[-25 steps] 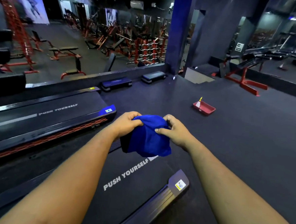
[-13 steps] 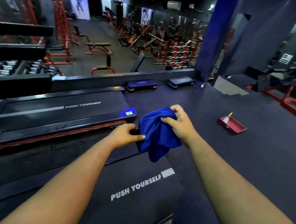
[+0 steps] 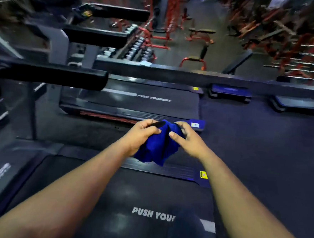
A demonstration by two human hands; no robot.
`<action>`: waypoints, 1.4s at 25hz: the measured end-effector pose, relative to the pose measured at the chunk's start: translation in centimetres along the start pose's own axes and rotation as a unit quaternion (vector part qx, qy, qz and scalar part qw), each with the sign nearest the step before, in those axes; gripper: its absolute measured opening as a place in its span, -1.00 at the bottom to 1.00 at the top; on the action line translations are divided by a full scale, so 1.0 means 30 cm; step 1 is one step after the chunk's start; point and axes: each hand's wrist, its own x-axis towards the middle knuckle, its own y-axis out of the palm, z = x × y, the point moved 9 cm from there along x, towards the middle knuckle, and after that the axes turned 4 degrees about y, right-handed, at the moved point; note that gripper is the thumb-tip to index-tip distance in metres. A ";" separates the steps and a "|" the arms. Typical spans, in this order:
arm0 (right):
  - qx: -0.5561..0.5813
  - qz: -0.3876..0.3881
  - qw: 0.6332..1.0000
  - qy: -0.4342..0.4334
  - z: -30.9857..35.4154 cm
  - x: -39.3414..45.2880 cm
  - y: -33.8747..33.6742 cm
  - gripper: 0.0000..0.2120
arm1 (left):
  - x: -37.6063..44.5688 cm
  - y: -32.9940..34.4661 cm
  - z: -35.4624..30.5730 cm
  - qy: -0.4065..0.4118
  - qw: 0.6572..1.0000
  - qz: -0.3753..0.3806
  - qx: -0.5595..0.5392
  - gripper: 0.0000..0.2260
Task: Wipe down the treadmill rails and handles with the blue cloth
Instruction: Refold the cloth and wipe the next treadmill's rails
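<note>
Both hands are up at centre frame, and the blue cloth (image 3: 158, 145) is bunched between them, hanging in the air above the near treadmill deck (image 3: 128, 195). The left hand (image 3: 142, 134) has its fingers curled over the cloth's upper left edge; the right hand (image 3: 185, 139) pinches the opposite side, thumb pressed into the fabric. The picture is smeared, so exactly how many fingers grip I cannot tell. No rail is touched yet.

The risk is that the wad stays crumpled and meets the black handle (image 3: 53, 76) at middle left with only a small patch, leaving streaks. A loose corner dangles low, too; it could drag across the side rail (image 3: 167, 170) or slip free if one hand lets go early.
</note>
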 end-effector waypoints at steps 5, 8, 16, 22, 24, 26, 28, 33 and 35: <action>-0.084 0.153 0.980 -0.096 0.260 0.192 -0.031 -0.36 | 0.028 -0.043 -0.232 -0.030 0.998 -0.042 0.034 -0.85; -0.100 0.204 0.964 -0.138 0.491 0.228 -0.013 -0.73 | -0.060 -0.137 -0.396 -0.025 0.992 -0.126 0.017 -0.98; -0.125 0.186 0.941 -0.253 0.885 0.292 0.238 -0.71 | -0.560 -0.673 -0.511 -0.086 0.826 -0.456 0.320 -0.68; -0.125 0.158 0.950 -0.239 1.056 0.351 0.508 -0.63 | -0.854 -0.924 -0.369 -0.021 0.820 -0.566 0.079 -0.49; -0.126 0.159 0.952 -0.228 1.130 0.385 0.599 -0.67 | -0.905 -0.990 -0.327 -0.023 0.835 -0.548 0.037 -0.53; -0.105 0.201 0.950 -0.213 1.179 0.405 0.699 -0.72 | -0.980 -1.052 -0.249 -0.125 0.830 -0.532 0.109 -0.49; -0.077 0.282 0.933 -0.211 1.235 0.381 0.821 -0.76 | -1.037 -1.075 -0.174 -0.316 0.792 -0.431 0.295 -0.44; -0.137 0.500 0.814 -0.263 1.357 0.190 1.116 -0.89 | -0.865 -1.040 -0.349 -0.214 0.835 -0.400 0.313 -0.03; -0.145 0.535 0.783 -0.282 1.391 0.154 1.172 -0.93 | -0.813 -1.064 -0.450 -0.164 0.811 -0.444 0.345 -0.37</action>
